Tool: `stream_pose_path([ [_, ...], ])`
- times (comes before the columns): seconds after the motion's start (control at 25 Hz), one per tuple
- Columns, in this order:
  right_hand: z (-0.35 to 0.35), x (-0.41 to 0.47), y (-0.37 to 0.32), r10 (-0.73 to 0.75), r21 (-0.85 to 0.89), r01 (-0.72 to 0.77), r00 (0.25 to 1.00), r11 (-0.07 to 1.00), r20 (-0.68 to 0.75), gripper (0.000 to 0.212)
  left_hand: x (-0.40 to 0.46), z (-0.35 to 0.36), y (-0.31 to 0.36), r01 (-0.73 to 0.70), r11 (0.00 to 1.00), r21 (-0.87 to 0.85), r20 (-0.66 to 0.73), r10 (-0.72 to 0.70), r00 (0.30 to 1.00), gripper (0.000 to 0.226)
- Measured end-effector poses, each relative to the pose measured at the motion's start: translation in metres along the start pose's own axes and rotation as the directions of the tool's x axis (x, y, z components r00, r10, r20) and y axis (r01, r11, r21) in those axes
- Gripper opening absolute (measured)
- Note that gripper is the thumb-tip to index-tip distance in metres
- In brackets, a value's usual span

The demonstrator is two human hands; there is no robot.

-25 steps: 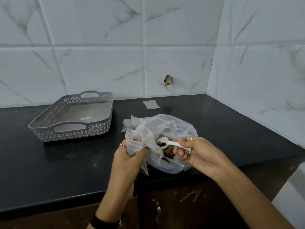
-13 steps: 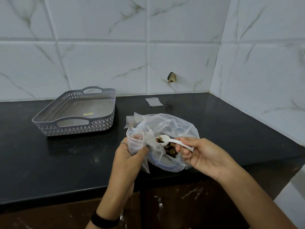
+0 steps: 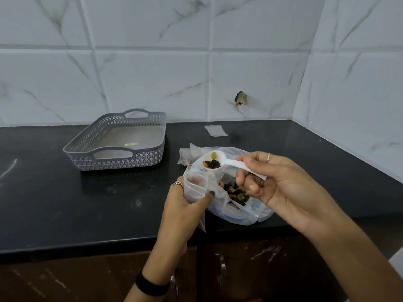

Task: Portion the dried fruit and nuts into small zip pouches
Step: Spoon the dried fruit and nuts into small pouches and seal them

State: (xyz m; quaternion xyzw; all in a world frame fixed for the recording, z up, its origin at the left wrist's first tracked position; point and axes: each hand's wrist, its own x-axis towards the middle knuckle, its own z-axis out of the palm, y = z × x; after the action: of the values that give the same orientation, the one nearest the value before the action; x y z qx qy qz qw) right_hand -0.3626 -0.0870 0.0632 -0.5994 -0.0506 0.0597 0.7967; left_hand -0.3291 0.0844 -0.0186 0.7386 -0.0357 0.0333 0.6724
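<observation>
A large clear plastic bag [image 3: 250, 212] lies open on the black counter, with dark and tan dried fruit and nuts [image 3: 235, 191] inside. My left hand [image 3: 185, 205] grips a small clear zip pouch [image 3: 195, 185] upright, its mouth open, just left of the bag. My right hand [image 3: 274, 182] pinches the handle of a white plastic spoon [image 3: 220, 163]. The spoon's bowl carries a few raisins and nuts and hovers just above and right of the pouch mouth.
A grey perforated tray [image 3: 117, 159] with handles stands at the back left of the counter [image 3: 65, 203]. A flat small zip pouch [image 3: 216, 130] lies near the tiled wall. Marble-look walls close the back and right. Brown cabinet doors sit below the counter edge.
My right hand has lifted the loaded spoon out of the big bag, up and toward the pouch mouth. My left hand keeps holding the pouch in place.
</observation>
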Motion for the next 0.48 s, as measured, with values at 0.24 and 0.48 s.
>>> stream_pose_path([
  [0.24,0.021,0.006,0.013,-0.247,-0.742,0.23,0.965,0.63,0.089,0.011,0.001,0.0,-0.001,0.001,1.0,0.029,-0.005,-0.001,1.0,0.055],
  [0.48,0.008,0.014,0.034,-0.366,-0.766,0.557,0.673,-0.321,0.643,0.04,0.003,0.002,-0.004,-0.012,1.0,-0.001,-0.032,0.012,0.999,0.049],
])
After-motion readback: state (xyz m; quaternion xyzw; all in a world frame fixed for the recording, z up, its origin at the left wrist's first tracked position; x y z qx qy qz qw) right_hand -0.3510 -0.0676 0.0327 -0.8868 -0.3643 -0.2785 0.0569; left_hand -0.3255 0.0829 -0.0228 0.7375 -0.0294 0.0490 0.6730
